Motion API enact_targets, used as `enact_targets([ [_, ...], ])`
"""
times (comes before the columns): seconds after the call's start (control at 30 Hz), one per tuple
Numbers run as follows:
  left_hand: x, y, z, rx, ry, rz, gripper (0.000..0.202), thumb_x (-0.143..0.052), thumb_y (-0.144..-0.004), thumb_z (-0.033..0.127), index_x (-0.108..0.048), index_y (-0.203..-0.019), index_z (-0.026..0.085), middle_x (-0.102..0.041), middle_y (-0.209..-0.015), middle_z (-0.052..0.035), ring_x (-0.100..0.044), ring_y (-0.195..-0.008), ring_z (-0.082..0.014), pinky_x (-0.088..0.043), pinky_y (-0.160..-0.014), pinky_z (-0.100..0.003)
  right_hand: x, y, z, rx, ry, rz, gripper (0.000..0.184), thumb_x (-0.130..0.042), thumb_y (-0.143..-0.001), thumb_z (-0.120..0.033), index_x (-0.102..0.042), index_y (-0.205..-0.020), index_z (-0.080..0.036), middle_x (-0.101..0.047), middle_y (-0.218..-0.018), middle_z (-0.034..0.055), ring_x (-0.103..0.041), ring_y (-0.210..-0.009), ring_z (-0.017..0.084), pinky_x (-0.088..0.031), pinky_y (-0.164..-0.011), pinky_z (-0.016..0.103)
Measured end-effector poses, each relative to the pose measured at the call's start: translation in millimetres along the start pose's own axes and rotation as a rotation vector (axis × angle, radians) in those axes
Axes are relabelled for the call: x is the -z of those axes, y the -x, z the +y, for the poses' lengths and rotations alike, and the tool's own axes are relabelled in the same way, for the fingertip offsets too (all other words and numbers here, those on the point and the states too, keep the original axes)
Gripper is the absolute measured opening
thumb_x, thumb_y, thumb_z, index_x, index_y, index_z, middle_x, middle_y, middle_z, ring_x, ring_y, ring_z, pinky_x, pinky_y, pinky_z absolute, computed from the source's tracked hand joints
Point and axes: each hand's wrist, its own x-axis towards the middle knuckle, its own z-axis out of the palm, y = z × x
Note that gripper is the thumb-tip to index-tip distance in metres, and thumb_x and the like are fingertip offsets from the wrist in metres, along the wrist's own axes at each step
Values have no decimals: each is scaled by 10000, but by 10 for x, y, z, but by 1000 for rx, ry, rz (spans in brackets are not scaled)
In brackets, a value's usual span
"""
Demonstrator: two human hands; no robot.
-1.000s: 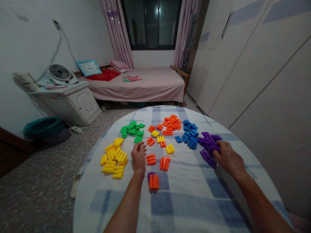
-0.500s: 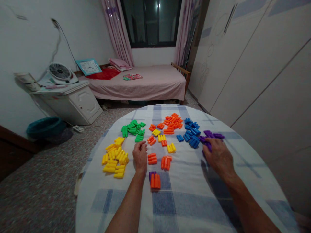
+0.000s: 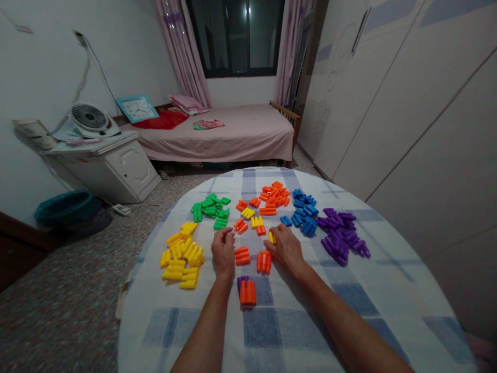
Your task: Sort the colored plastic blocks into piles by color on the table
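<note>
My right hand (image 3: 286,247) is over the middle of the table, its fingers closed around a yellow ribbed plastic block (image 3: 272,237) that is partly hidden by them. My left hand (image 3: 223,254) rests on the cloth with fingers loosely bent and apart, holding nothing. Between the hands lie an orange block (image 3: 243,256) and an orange piece (image 3: 264,262). Closer to me, another orange block (image 3: 247,293) leans over a purple block (image 3: 243,280). Beyond the hands are a yellow and orange pair (image 3: 258,223) and a small orange block (image 3: 240,226).
Colour-sorted piles ring the round, cloth-covered table (image 3: 303,331): yellow (image 3: 182,256), green (image 3: 210,208), orange (image 3: 275,193), blue (image 3: 306,212) and purple (image 3: 340,235). Behind it stands a bed (image 3: 221,137); a wardrobe (image 3: 404,114) rises on the right.
My right hand has left the purple pile and moved left to the yellow block near the centre, closing on it. My left hand has stayed in place.
</note>
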Motion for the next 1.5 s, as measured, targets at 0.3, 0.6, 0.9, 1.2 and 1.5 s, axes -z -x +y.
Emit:
enact_targets([
  [0.3,-54,51,-27,-43,-42,-106,229,-532,-733,262,-677,-889,177,-645,-762,-29,-587,-678,-149,-445,-601,-238,31,291,242,113,-385,20,461,-500,-878,-353,-456,-1310,-199,-494,-1298,111,-524,-1115,213,-441,-954,366],
  [0.6,9,80,56,-189,-263,-124,265,-449,-776,204,-662,-923,146,-658,-774,-34,-610,-699,-140,-475,-670,-252,-144,688,376,75,-529,302,284,-426,-838,-190,-548,-1091,-146,-564,-1025,103,-561,-909,200,-476,-860,375],
  [0.9,234,170,51,-303,-504,-212,214,-487,-755,128,-667,-870,140,-645,-884,-67,-607,-857,-175,-482,-835,-323,-169,616,398,51,-507,337,257,-392,-798,-150,-581,-971,-141,-572,-953,96,-557,-867,197,-453,-838,338],
  [1.2,631,692,164,-349,-565,-206,276,-451,-801,143,-649,-992,150,-642,-953,-79,-607,-874,-179,-476,-830,-334,-124,809,47,86,-501,313,250,-508,-817,-231,-593,-1046,-177,-585,-1017,99,-543,-955,224,-451,-872,373],
  [1.5,660,1009,172,-421,-456,-349,271,-460,-869,264,-656,-1045,203,-646,-979,-47,-614,-893,-151,-482,-824,-290,-175,1139,-474,367,-386,169,303,-599,-786,-216,-594,-1089,-213,-590,-1062,82,-536,-988,238,-450,-869,375],
])
